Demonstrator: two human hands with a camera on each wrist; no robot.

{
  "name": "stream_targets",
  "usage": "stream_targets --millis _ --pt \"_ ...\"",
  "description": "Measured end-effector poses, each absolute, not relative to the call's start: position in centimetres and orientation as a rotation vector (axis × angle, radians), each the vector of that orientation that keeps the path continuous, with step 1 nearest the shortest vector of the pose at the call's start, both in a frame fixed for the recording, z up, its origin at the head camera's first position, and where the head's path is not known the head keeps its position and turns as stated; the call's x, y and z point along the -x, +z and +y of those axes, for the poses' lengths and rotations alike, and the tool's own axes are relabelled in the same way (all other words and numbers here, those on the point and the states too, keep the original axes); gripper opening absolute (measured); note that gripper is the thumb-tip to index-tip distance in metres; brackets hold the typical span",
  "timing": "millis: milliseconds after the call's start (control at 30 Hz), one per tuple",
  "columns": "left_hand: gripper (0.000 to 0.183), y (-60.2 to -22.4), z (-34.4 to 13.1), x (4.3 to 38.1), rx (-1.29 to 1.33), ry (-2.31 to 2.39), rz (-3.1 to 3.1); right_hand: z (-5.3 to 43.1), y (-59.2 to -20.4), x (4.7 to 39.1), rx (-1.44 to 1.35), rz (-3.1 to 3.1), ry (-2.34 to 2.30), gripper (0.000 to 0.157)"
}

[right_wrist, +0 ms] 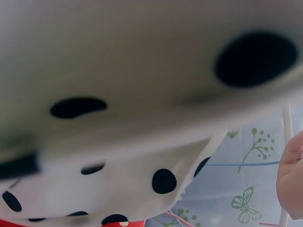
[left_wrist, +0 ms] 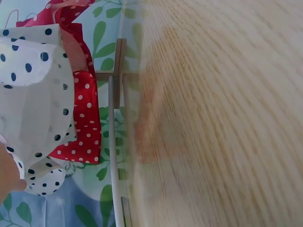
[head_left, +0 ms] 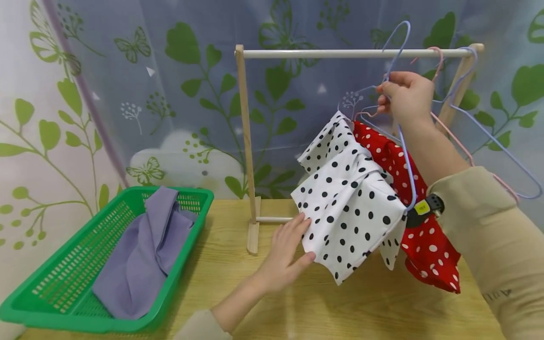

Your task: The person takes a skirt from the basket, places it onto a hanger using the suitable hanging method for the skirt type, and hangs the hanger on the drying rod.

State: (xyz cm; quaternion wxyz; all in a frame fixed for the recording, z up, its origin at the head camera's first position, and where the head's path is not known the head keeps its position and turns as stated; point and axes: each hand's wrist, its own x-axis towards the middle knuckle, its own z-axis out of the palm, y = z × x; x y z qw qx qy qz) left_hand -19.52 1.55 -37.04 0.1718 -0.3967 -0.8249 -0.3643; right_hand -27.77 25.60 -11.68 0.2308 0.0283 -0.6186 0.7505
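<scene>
My right hand (head_left: 410, 97) pinches a blue hanger (head_left: 409, 160) just under its hook, close to the rack's top bar. A white cloth with black dots (head_left: 340, 193) hangs draped from this hanger; in the right wrist view the cloth (right_wrist: 128, 170) covers most of the frame. My left hand (head_left: 286, 250) touches the cloth's lower left edge with its fingers spread. In the left wrist view only a bit of that hand (left_wrist: 8, 172) shows, beside the cloth. Behind the white cloth hangs a red one with white dots (head_left: 429, 255).
A wooden rack with a white top bar (head_left: 314, 54) stands on the wooden table (head_left: 221, 283). A pink hanger (head_left: 456, 137) and another blue hanger (head_left: 501, 134) hang at its right end. On the left, a green basket (head_left: 170, 302) holds a purple cloth (head_left: 140, 259). A patterned curtain is behind.
</scene>
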Motion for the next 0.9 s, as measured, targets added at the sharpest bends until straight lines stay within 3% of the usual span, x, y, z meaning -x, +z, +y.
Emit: stream_targets --millis 133,233,400,533,900 --pt "0.079 -36.9 2.0 19.6 1.109 -1.043 -2.353 26.1 -10.9 28.3 -0.051 -1.604 2.137 0.009" --pt "0.071 -36.7 2.5 19.9 1.075 -1.064 -2.363 26.5 -10.9 28.7 -0.033 -1.6 2.147 0.007" --pt "0.053 -36.6 2.8 20.3 0.985 -1.088 -2.381 26.8 -12.1 29.0 -0.039 -1.65 2.099 0.021" --pt "0.048 -36.9 2.7 20.4 0.937 -1.051 -2.413 26.7 -13.1 29.3 -0.05 -1.704 2.052 0.037" --pt "0.043 -37.1 2.5 20.6 0.91 -0.966 -2.488 27.1 -14.5 29.7 -0.038 -1.869 1.89 0.035"
